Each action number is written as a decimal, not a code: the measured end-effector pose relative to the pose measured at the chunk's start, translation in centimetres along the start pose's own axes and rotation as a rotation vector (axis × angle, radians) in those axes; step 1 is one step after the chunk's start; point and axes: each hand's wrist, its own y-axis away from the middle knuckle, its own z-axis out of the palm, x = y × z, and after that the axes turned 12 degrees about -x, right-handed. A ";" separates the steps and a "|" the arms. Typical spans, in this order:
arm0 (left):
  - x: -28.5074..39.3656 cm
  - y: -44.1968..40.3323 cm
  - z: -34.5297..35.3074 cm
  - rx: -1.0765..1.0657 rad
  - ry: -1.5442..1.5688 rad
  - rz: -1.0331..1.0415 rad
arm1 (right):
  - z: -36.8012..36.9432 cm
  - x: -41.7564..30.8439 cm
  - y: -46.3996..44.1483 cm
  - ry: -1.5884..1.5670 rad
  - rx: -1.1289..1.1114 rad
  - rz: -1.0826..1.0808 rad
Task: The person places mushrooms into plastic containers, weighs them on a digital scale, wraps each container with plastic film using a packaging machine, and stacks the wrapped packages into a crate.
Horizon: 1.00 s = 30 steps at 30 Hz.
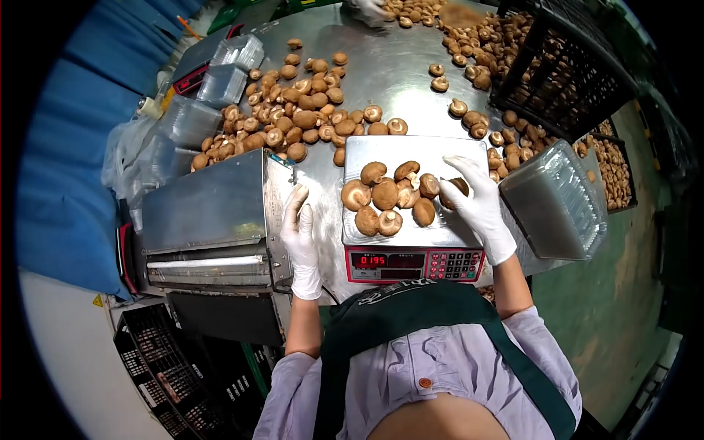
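Note:
Several brown shiitake mushrooms (pixel 384 193) lie on the steel pan (pixel 462 233) of a weighing scale, whose red display (pixel 374 260) reads 0195. My right hand (pixel 480 205), in a white glove, is at the pan's right side with thumb and fingers around one mushroom (pixel 456 189). Part of that mushroom is hidden by the thumb. My left hand (pixel 299 238), also gloved, is left of the scale beside a metal box-shaped machine (pixel 205 202). Its fingers are stretched out and hold nothing.
A heap of mushrooms (pixel 301 117) lies behind the machine. Clear plastic trays stand stacked at left (pixel 191 121) and right (pixel 554 198). A black crate (pixel 565 66) of mushrooms tilts at the back right. Another person's gloved hand (pixel 370 11) shows at the far edge.

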 end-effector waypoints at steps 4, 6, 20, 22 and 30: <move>1.3 -0.4 0.9 -0.050 -0.116 0.026 | 1.2 -1.6 -3.3 0.022 -0.249 -0.026; 1.1 -0.4 1.3 -0.074 -0.149 0.023 | 2.6 -1.8 -5.1 0.080 -0.328 -0.116; 4.7 -1.8 2.8 -0.274 0.379 -0.130 | 4.5 -4.4 -7.9 -0.119 -0.233 -0.406; 5.7 -2.1 3.5 -0.382 0.868 -0.221 | 3.1 -6.8 -6.8 -0.070 -0.347 -0.486; -1.1 -5.3 1.5 0.234 0.651 -0.349 | -1.7 -3.4 -2.3 -0.171 -0.029 -0.047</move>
